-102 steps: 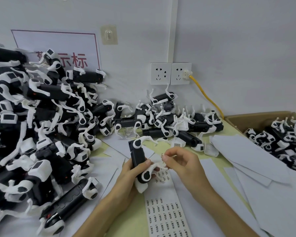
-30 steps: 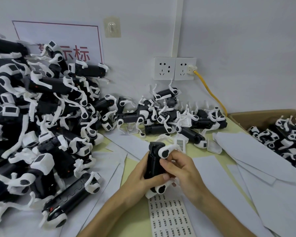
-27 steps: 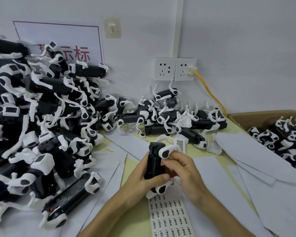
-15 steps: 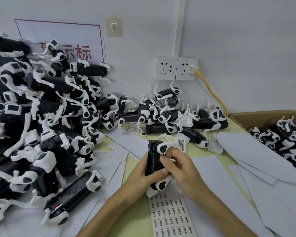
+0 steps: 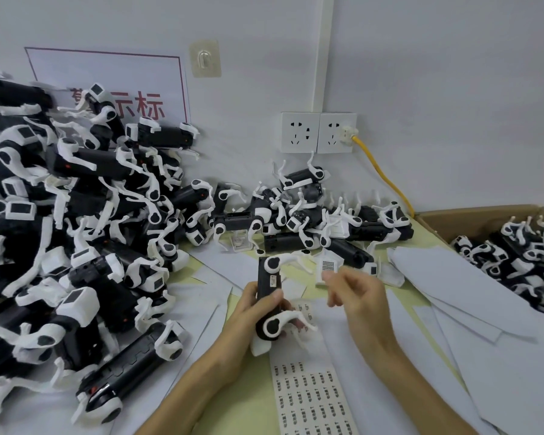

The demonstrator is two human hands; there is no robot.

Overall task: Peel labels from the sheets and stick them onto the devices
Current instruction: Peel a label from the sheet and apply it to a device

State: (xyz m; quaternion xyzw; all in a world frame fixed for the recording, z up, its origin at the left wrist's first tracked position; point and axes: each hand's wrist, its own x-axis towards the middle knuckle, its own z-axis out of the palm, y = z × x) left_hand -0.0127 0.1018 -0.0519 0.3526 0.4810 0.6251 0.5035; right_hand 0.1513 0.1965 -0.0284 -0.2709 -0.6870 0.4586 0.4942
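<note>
Here we see the left hand (image 5: 248, 312) wrapped around one device (image 5: 268, 296), a black body with white legs, thumb laid across its near face and the other fingers curled behind it. The device is held roughly upright, lifted just above the far end of the label sheet (image 5: 311, 400), which lies flat on the yellow-green bench (image 5: 248, 403) between our two forearms. A small white label (image 5: 274, 281) sits on the upper part of the black body, just below the top leg joint. The right hand (image 5: 358, 296) hangs beside the device without touching it; it is blurred, with fingers loosely bent and apart, gripping nothing that we can make out. The sheet's near part carries rows of small printed labels, while its far end, under the device, looks mostly bare. To the left a tall pile of devices (image 5: 76, 230) leans against the wall and spreads along the back of the bench to a smaller cluster (image 5: 311, 221) below the wall sockets (image 5: 318, 132), where a yellow cable (image 5: 387, 180) is plugged in. At the right a cardboard box (image 5: 437, 216) holds more devices, and blank white sheets (image 5: 453, 277) overlap one another between the box and our right arm. A sign with red characters (image 5: 123, 89) is on the wall behind the pile.
</note>
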